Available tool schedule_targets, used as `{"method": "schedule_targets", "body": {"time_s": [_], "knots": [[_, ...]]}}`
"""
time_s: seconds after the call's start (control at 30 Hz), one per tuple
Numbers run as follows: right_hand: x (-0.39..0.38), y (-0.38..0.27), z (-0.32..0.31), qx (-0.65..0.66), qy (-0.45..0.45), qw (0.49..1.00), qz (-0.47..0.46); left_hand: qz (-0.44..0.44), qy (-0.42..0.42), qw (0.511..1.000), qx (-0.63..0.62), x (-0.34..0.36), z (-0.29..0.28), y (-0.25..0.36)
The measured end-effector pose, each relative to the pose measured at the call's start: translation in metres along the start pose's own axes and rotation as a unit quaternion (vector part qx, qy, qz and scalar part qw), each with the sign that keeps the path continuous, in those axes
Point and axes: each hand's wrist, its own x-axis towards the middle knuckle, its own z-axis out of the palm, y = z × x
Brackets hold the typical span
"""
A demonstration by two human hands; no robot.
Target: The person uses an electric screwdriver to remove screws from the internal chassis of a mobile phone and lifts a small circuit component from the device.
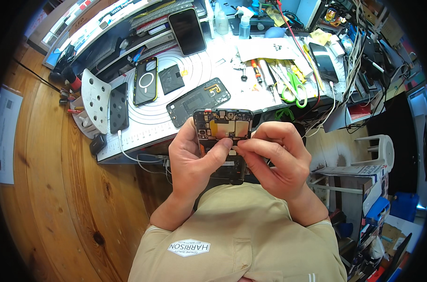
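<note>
An opened phone [230, 123] with its circuit board showing is held upright over the desk's front edge. My left hand [194, 162] is closed round its left side, thumb pressed on the middle of the internals. My right hand [279, 160] has its fingertips bunched at the right edge, just below the board; whatever is between them is too small to make out. Behind the phone lies a detached dark back panel [194, 103] with an orange flex part. A black square part [170, 80] and a black-rimmed phone or case with a pale ring [145, 80] lie farther back.
The white desk mat [114, 150] carries phones [119, 101], green-handled scissors [298, 94], screwdrivers [256, 70] and spray bottles [244, 26]. A perforated holder [93, 108] stands left; cables [352, 89] hang right. A white stool [385, 150] and cluttered boxes [373, 188] are right of my body.
</note>
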Motion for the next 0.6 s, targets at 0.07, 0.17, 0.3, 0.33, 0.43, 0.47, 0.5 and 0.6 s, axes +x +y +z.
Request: {"method": "schedule_targets", "body": {"time_s": [0.07,0.17,0.3,0.33,0.43,0.47,0.5,0.6], "knots": [[0.000,0.000,0.001,0.002,0.001,1.000,-0.001,-0.005,0.019,0.999,0.025,0.001,0.002,0.001],[0.001,-0.002,0.001,0.007,-0.001,1.000,-0.001,0.001,-0.003,1.000,-0.003,0.001,-0.002,0.001],[0.001,-0.005,-0.001,-0.005,-0.030,1.000,-0.006,-0.001,-0.004,1.000,-0.014,0.000,0.001,0.003],[0.000,-0.004,-0.001,-0.005,-0.030,1.000,-0.007,0.002,0.008,1.000,-0.007,0.001,0.001,0.003],[-0.002,-0.004,0.006,0.020,-0.008,1.000,0.005,0.009,0.030,0.999,0.009,0.001,0.000,-0.001],[-0.003,-0.010,0.013,0.130,0.052,0.983,0.121,0.012,0.041,0.999,0.018,0.001,-0.001,-0.001],[-0.004,-0.014,0.017,0.236,0.110,0.937,0.233,0.013,0.041,0.999,0.017,0.001,0.000,-0.001],[-0.006,-0.005,0.004,0.278,0.006,0.909,0.311,0.010,0.050,0.998,0.039,-0.001,0.001,0.000]]}}
